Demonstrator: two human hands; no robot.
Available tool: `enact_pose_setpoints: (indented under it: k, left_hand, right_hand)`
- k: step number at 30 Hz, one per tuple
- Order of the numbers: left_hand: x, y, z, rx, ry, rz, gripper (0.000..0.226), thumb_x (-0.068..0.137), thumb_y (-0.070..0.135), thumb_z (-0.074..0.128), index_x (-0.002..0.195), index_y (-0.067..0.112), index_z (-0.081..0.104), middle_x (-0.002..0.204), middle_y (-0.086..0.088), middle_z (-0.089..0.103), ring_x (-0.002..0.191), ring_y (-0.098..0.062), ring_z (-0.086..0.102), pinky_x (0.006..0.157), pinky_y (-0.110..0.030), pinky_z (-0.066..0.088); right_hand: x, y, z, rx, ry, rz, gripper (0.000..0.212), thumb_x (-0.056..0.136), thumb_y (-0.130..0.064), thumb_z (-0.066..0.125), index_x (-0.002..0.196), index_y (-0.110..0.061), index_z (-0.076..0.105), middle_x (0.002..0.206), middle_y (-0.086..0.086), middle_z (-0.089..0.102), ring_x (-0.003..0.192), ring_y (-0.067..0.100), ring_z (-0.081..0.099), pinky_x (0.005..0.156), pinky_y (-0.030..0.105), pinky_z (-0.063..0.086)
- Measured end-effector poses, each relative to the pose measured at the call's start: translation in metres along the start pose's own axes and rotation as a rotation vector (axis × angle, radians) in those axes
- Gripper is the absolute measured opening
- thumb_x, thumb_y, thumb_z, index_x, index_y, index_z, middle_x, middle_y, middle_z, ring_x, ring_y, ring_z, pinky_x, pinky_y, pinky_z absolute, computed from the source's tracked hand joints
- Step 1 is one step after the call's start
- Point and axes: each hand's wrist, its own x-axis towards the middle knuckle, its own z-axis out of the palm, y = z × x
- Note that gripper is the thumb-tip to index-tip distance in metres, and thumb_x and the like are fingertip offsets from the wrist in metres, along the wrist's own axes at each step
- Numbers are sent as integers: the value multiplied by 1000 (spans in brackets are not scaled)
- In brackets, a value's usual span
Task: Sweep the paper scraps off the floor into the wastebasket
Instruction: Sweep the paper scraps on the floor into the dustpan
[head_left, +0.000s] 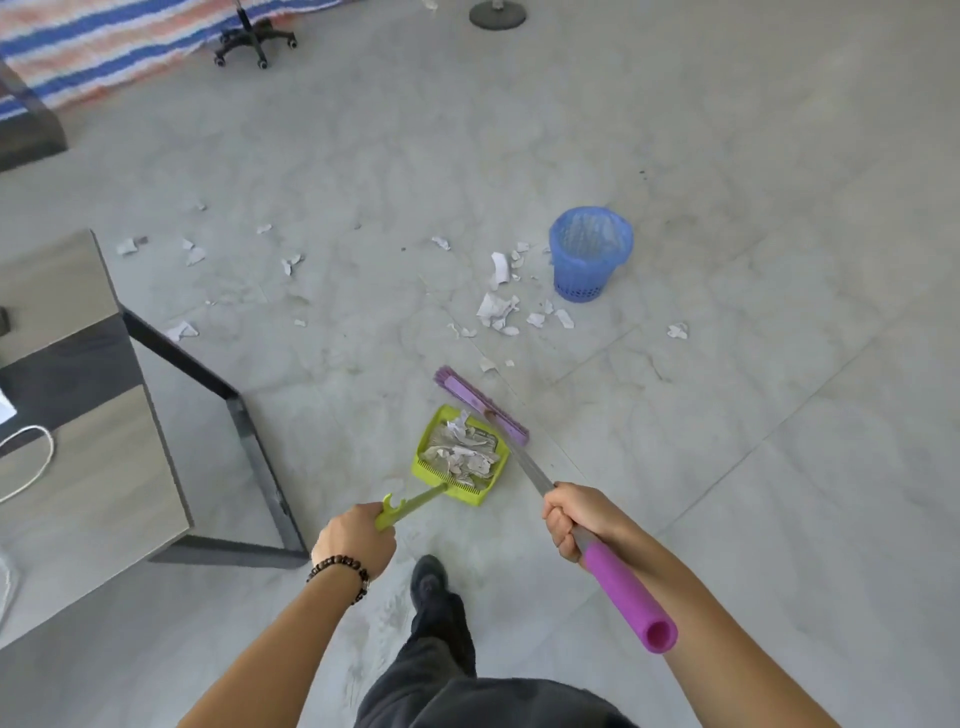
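Grips the dustpan handle (415, 501) in the left hand (356, 540), fingers wrapped fully round. Clamps the broom pole (527, 467) in the right hand (574, 519), fist likewise closed. Rests the dustpan (423, 462) on the floor (727, 415), loaded with paper scraps (460, 452), broom head (480, 405) against its far right side. Shows loose scraps (496, 309) scattered beyond, thickest just beside the upright blue wastebasket (589, 254).

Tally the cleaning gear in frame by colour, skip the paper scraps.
Purple: 1, broom
Green: 1, dustpan
Blue: 1, wastebasket
Total: 3
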Motion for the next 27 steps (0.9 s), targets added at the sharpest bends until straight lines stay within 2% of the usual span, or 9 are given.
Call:
enact_pose_setpoints:
  k: [6,11,15,21,27]
  left_hand:
    - [102,23,-63,-8,-74,97,15,86,26,50,89,33,63,75,2,65,72,-25,63,56,-25,45]
    - [169,62,-99,56,-136,168,15,83,25,52,88,28,66,77,3,65,72,-24,63,57,-25,46]
    - [208,116,-110,96,-173,209,14,82,21,51,82,23,65,74,2,64,76,-25,65,58,-24,46]
    - [249,204,-106,105,-195,221,15,86,23,50,81,22,64,73,0,66,66,-18,61,50,-22,42]
    - [282,303,-93,116,-237,111,18,89,25,48,82,26,65,72,1,66,65,-19,62,53,-25,48]
  right_hand:
    - [30,-53,53,153,105,-43,29,85,-1,44,64,-20,36,47,-5,38,34,5,34,34,14,28]
    - [44,-91,50,195,207,-120,20,84,1,41,73,-16,42,50,-2,39,37,8,34,36,17,27]
    - [63,-133,16,180,298,-192,15,79,3,41,81,-12,44,51,2,40,38,12,35,35,19,30]
    - [103,-215,-71,137,412,-298,18,75,3,42,85,-11,43,52,9,39,38,15,33,40,23,31]
    - [159,-317,-186,47,488,-271,19,80,0,45,97,-8,48,56,10,44,38,14,38,40,25,37]
